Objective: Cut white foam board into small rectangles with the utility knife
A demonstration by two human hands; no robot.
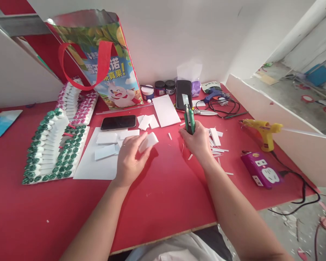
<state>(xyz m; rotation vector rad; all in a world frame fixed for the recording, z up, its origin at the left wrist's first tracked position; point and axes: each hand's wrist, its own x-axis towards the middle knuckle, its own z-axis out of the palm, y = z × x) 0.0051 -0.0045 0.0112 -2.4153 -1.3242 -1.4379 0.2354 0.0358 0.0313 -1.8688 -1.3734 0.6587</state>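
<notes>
My left hand [132,157] pinches a small white foam board piece [149,142] between thumb and fingers, just above the red table. In my right hand [197,139] is a green utility knife [189,119], its blade end pointing away from me. Left of my left hand, cut white pieces [106,137] and a pale blue strip [105,152] lie on a white sheet [91,168]. A larger white board [166,110] lies beyond my hands. Narrow white offcuts [214,137] are scattered beside my right hand.
A black phone [118,122] lies behind the sheet. Green-dotted white models [57,148] and a printed bag [103,65] stand left. Paint jars [160,88], scissors [205,112] and a blue glue gun [216,95] are at the back. Right are a yellow glue gun [264,130] and purple socket box [261,169].
</notes>
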